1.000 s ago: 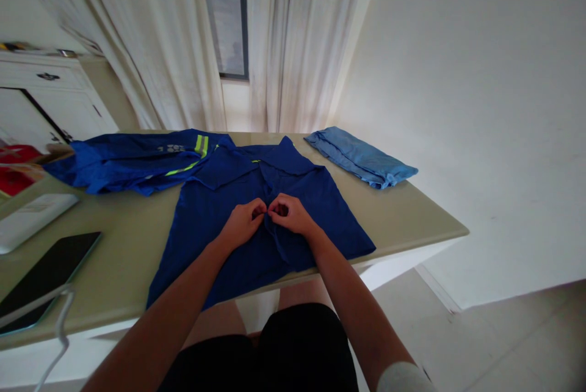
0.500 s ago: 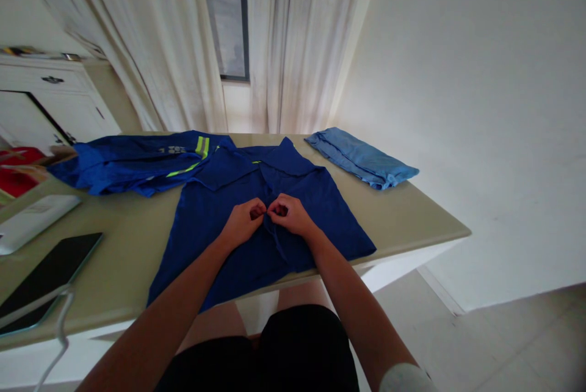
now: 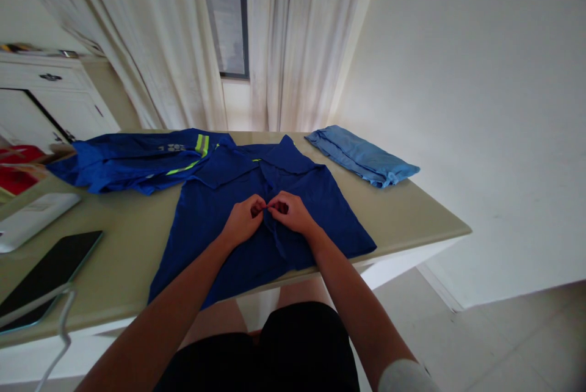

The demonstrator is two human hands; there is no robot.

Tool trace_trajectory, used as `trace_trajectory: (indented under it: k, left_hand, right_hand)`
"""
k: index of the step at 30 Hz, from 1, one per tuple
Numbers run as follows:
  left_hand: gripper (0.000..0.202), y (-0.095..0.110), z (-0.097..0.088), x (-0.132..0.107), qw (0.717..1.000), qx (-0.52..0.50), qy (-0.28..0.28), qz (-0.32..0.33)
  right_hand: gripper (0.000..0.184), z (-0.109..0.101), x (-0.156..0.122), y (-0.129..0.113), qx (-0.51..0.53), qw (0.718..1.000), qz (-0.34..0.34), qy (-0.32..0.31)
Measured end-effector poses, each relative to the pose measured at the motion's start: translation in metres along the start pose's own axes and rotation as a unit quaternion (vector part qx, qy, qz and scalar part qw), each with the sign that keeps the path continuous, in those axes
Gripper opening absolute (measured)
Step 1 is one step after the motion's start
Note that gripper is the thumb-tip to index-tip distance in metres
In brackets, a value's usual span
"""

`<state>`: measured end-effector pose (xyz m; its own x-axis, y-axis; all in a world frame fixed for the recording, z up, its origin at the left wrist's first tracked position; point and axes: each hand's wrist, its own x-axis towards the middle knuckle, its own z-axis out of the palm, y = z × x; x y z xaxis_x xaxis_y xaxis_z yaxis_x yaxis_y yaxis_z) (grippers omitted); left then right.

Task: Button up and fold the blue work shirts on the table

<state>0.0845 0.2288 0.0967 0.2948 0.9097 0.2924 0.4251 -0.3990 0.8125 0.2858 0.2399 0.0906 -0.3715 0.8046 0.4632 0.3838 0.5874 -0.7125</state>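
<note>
A dark blue shirt (image 3: pixel 206 215) lies spread on the table, its front edges meeting down the middle and its lower edge at the table's near side. My left hand (image 3: pixel 245 218) and my right hand (image 3: pixel 290 212) meet at the shirt's front opening. Both pinch the cloth there, fingertips touching or almost touching. Whatever small part sits between the fingertips, such as a button, is hidden. Below the hands the front edge of the shirt stands up in a loose fold.
Another blue garment with yellow-green reflective strips (image 3: pixel 137 160) lies at the back left. A folded light blue garment (image 3: pixel 361 154) rests at the back right. On the left are a black tablet (image 3: pixel 50 276), a white device (image 3: pixel 39 218) and a white cable (image 3: pixel 64 325).
Both hands stay at the same place on the shirt front, with only slight finger movement. The garments have not visibly moved.
</note>
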Motion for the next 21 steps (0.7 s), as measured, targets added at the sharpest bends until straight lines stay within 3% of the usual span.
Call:
trace_trajectory:
  k: [9, 21]
  left_hand:
    - [0.023, -0.0017, -0.0016, 0.005, 0.999, -0.007, -0.013, 0.036]
    - [0.032, -0.0093, 0.001, 0.0057, 0.999, -0.02, 0.008, -0.03]
  right_hand:
    - [0.02, 0.0019, -0.0008, -0.0005, 0.057, 0.997, 0.048, -0.01]
    - [0.019, 0.003, 0.0008, -0.0013, 0.117, 0.991, 0.054, 0.024]
